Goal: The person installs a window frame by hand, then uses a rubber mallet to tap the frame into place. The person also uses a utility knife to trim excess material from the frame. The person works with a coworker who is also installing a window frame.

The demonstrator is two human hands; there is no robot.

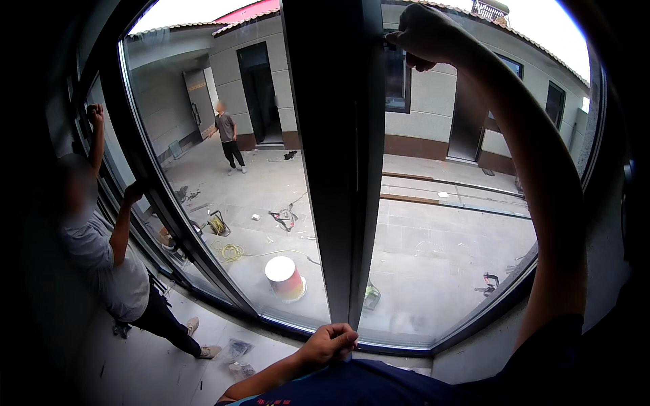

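A tall dark window frame post (338,155) stands upright in front of me between two large glass panes (223,169). My right hand (423,34) is raised high with its fingers closed against the post's right side near the top. My left hand (330,342) is low, closed into a fist at the foot of the post where it meets the bottom rail (393,346). Whether either hand holds a small tool is hidden.
A co-worker in a grey shirt (112,264) stands at the left, both hands on a neighbouring frame (145,183). Beyond the glass lie a courtyard, a white bucket (283,276), a yellow cord (231,252), scattered tools, and another person (229,139) by a doorway.
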